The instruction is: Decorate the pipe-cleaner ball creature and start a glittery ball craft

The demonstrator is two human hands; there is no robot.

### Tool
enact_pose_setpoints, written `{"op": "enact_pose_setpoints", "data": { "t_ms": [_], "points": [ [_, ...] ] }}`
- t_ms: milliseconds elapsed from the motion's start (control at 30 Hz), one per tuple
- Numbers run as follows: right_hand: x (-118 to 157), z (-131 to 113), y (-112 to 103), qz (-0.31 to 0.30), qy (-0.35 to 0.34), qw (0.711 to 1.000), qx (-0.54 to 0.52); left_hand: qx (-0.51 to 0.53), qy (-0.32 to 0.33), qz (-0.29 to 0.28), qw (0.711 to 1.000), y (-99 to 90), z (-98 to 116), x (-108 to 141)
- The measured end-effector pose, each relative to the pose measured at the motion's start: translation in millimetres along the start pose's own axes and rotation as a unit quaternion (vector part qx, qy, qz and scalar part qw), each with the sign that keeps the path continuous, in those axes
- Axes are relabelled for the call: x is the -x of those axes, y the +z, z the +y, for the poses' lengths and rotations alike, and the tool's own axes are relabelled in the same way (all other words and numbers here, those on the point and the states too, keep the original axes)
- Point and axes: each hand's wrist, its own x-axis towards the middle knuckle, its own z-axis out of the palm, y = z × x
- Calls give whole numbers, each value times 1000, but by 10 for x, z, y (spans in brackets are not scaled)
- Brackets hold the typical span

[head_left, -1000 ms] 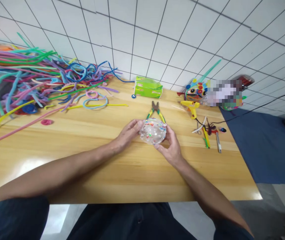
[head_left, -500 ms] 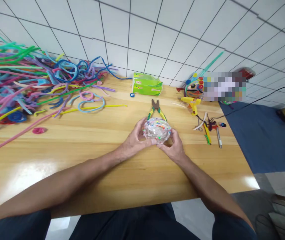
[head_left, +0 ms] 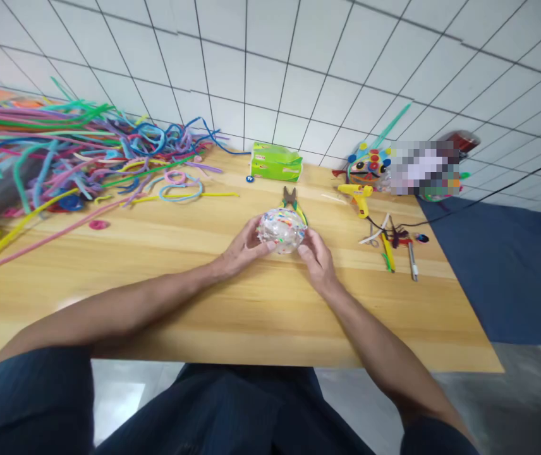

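A clear, round, hollow-looking object dotted with coloured bits (head_left: 282, 231) is between my two hands over the wooden table. My left hand (head_left: 248, 248) grips its left side, with the thumb along the lower front edge. At the right side, my right hand (head_left: 316, 258) has its fingers against the rim and its thumb near the lower right. What exactly the object is, I cannot make out. Just behind it lie pliers (head_left: 290, 197) with green and yellow handles, partly hidden by the object.
Pipe cleaners (head_left: 85, 151) are heaped at the left. A green tissue pack (head_left: 276, 162) stands near the tiled wall. To the right lie a yellow glue gun (head_left: 358, 197) with a black cord, a yellow tool (head_left: 388, 253) and a white-and-grey pen-like tool (head_left: 413, 262). Decorated crafts (head_left: 368, 163) sit behind.
The camera view has shifted, so more of the pile at the left shows. Both hands still have the clear object; my right thumb has moved off its front edge slightly.
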Motion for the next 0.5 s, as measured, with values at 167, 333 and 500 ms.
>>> {"op": "enact_pose_setpoints", "data": {
  "t_ms": [167, 333, 500],
  "points": [
    [-103, -13, 77, 12, 29, 999, -36, -68, 1, 59, 996, -24, -15, 21],
    [-137, 28, 91, 19, 35, 998, -43, -61, 1, 54, 997, -59, -91, 17],
    [-125, 67, 100, 2, 38, 998, -51, -83, 34, 79, 993, -31, -94, 0]
  ]
}}
